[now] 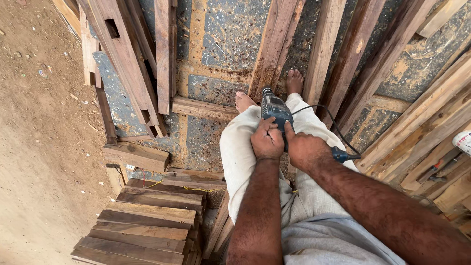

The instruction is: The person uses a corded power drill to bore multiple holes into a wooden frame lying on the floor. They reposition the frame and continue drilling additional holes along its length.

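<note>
1. We count two hands on one power drill [274, 112]: the left hand [267, 141] lies on top of its rear, fingers curled down over the housing, and the right hand [303, 147] wraps the grip from the side, thumb pointing up along the body.
2. The drill is blue-grey and points downward between two bare feet [244, 101], its nose against a reddish plank [274, 44] that leans up and away.
3. One black cord [329, 119] loops from the drill to the right and ends in a blue fitting just beside the right wrist.
4. We count about six dark boards in the stack [147, 225] at lower left, and one short block [136, 156] above it.
5. Several long planks [417, 122] lean at the right; we cannot give a sure number.
6. The drill bit is hidden behind the tool body, the right fingers are out of sight under the grip, and a white container [462, 141] is cut off by the right edge.
</note>
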